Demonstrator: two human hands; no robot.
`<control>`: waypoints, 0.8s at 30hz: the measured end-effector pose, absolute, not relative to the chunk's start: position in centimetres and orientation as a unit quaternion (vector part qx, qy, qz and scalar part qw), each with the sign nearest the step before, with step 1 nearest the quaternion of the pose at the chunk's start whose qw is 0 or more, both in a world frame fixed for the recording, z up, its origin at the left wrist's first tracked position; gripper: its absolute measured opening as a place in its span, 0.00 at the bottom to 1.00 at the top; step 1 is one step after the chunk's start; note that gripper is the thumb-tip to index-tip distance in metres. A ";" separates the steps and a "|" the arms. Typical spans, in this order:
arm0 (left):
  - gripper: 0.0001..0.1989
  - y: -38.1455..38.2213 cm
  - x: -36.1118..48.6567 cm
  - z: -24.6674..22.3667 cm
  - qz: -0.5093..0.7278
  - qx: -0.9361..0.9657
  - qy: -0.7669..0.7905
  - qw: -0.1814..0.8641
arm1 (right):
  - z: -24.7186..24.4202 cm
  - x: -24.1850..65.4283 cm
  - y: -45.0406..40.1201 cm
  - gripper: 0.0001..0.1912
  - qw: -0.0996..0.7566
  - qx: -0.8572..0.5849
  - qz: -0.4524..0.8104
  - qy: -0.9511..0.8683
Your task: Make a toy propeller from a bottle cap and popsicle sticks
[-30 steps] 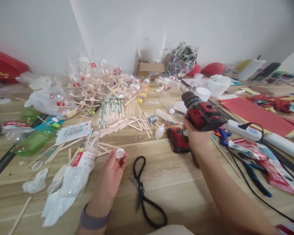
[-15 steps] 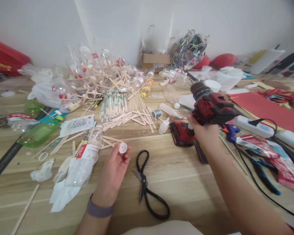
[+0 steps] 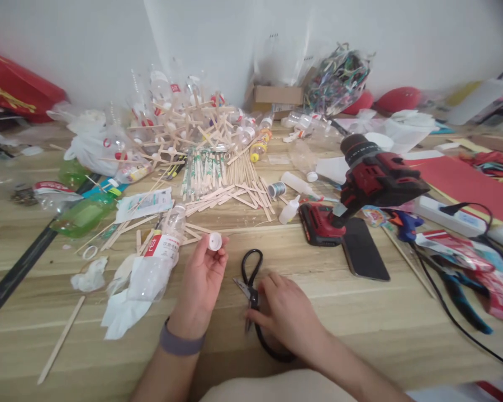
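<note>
Between the thumb and fingers of my left hand [image 3: 204, 279] is a white bottle cap [image 3: 214, 242], its hollow side turned up with a small reddish spot inside. Black-handled scissors [image 3: 251, 267] lie on the table just right of it. My right hand [image 3: 291, 312] is closed over the scissors near the pivot, its thumb across the near part and its fingers hiding some of the handle. A red and black cordless drill [image 3: 375, 181] stands upright on its battery, farther back on the right. Beside the drill lies a dark phone [image 3: 365, 249].
A clear labelled bottle [image 3: 163, 251] lies on tissues [image 3: 119, 315] at left. Wooden sticks [image 3: 230, 195], plastic bottles and a glue bottle [image 3: 289, 210] spread behind my hands. Pliers [image 3: 465, 301], a glue gun [image 3: 406, 223] and a power strip [image 3: 448, 216] are on the right.
My right hand has let go of the drill, now standing on the table, and has come down and left onto the scissors. My left hand still holds the cap. The view has shifted slightly.
</note>
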State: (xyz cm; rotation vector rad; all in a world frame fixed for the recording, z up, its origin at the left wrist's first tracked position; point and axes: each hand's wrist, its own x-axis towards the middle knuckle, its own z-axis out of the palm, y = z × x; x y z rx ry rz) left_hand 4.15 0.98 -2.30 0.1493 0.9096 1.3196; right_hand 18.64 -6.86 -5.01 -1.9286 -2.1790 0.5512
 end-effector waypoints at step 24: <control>0.19 -0.9 5.6 -2.9 0.507 0.177 0.440 0.719 | -3.3 22.7 -2.3 0.14 0.363 -0.534 0.386 -0.659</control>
